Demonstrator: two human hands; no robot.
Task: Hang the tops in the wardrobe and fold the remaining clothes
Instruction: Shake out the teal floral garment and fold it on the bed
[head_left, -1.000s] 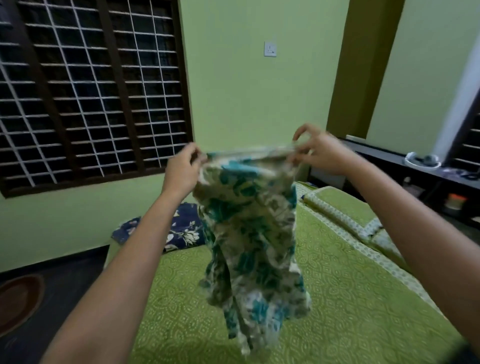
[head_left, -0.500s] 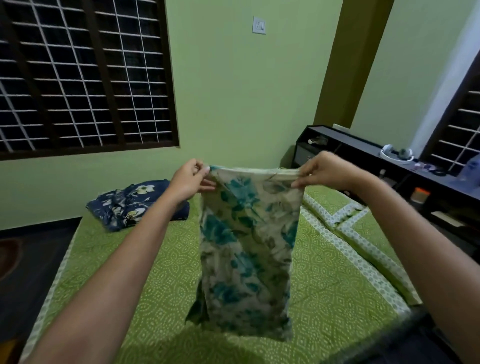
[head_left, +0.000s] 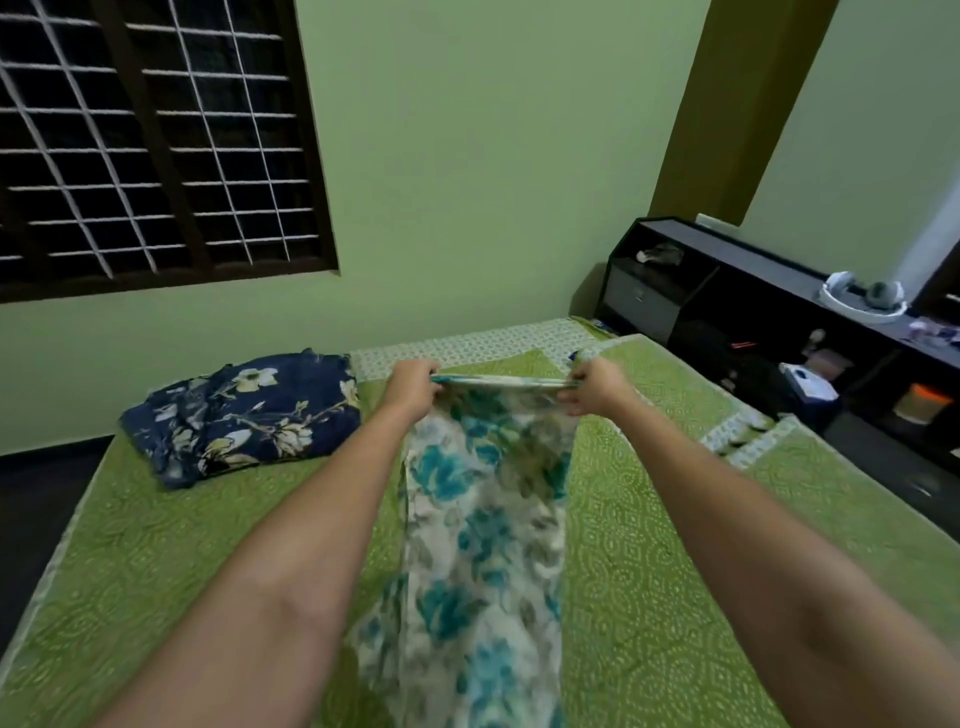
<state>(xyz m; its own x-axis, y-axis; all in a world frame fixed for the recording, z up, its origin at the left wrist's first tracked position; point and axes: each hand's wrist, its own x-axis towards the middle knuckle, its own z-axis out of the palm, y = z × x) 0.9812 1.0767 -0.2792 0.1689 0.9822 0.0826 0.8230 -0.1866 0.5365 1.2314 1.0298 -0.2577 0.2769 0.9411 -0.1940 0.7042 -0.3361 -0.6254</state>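
Note:
A cream garment with teal flowers (head_left: 488, 525) stretches lengthwise down the green bedspread (head_left: 156, 561) between my arms. My left hand (head_left: 413, 387) pinches the left end of its top band, and my right hand (head_left: 597, 387) pinches the right end, keeping the band taut just above the bed. The lower part of the garment lies on the bedspread and runs out of the frame at the bottom. A navy garment with pale flowers (head_left: 244, 415) lies bunched on the bed's far left.
A green wall with a barred dark window (head_left: 150, 140) stands behind the bed. A low black shelf unit (head_left: 779, 322) with small items runs along the right side. Dark floor (head_left: 31, 509) shows at the left of the bed.
Both hands have lowered the teal-flowered garment from hanging in the air down onto the bedspread, where it now lies stretched out. The view has tilted downward.

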